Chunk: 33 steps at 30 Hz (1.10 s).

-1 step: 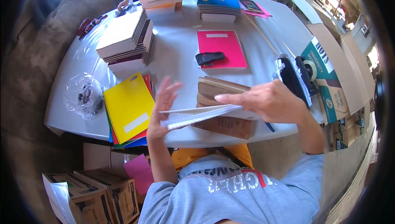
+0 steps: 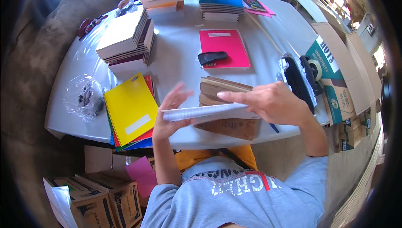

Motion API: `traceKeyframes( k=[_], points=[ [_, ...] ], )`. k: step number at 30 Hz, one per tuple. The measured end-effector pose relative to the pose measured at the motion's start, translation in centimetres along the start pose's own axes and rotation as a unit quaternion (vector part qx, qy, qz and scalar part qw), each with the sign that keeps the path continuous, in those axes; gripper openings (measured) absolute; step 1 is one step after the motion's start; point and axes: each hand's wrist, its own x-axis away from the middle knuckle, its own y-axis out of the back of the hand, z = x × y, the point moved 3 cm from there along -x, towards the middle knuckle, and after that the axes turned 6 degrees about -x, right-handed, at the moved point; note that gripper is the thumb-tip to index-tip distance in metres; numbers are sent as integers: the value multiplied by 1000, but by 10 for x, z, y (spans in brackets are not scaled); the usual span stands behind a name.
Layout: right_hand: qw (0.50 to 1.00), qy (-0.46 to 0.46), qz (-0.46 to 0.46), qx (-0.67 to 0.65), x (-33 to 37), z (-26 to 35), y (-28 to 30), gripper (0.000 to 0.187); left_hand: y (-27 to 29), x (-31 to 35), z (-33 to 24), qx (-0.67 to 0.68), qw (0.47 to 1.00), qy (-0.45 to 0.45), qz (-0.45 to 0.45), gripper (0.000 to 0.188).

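Head view: what are the fingers doing, left to right?

"The left hand (image 2: 167,121) is spreading its fingers wide above the ruled pages (image 2: 201,112), its thumb lying underneath, so their left end is resting in that open crook. The right hand (image 2: 278,102) is curling over their right end, index finger pointing left; its thumb is hiding, so I cannot tell whether it is pinching."

And where are the pages sitting?

"They're hanging between both hands, above a brown block (image 2: 228,130) that's resting near the close edge of the surface (image 2: 180,52)."

What writing is showing?

"A yellow notebook (image 2: 127,102) is wearing a small dark mark and a white label panel. Farther right, a pink notebook (image 2: 232,47) is displaying a lined panel, the block is bearing dark letters, and a teal-and-brown carton (image 2: 341,100) is carrying bold print."

Materials?

"Clear plastic (image 2: 84,98) is crumpling at far left. Next, spiral-bound notebooks (image 2: 121,39) are forming a thick stack. The thin, flat pages are bowing slightly, the block is looking wooden, and the carton's cardboard flaps are standing open."
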Motion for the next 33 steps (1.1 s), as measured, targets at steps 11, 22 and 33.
traceKeyframes(
  k=[11, 22, 33],
  points=[
    [735, -239, -449, -449, 99, -41, -136, 60, -30, 5, 36, -125, 991, 54, -3, 24],
    [730, -315, -386, -468, 84, -46, -179, 51, -25, 23, 61, -156, 981, 108, -45, 30],
    [832, -262, -374, -316, 88, -46, -171, 20, -11, 19, 53, -417, 882, 213, 48, 29]
  ],
)
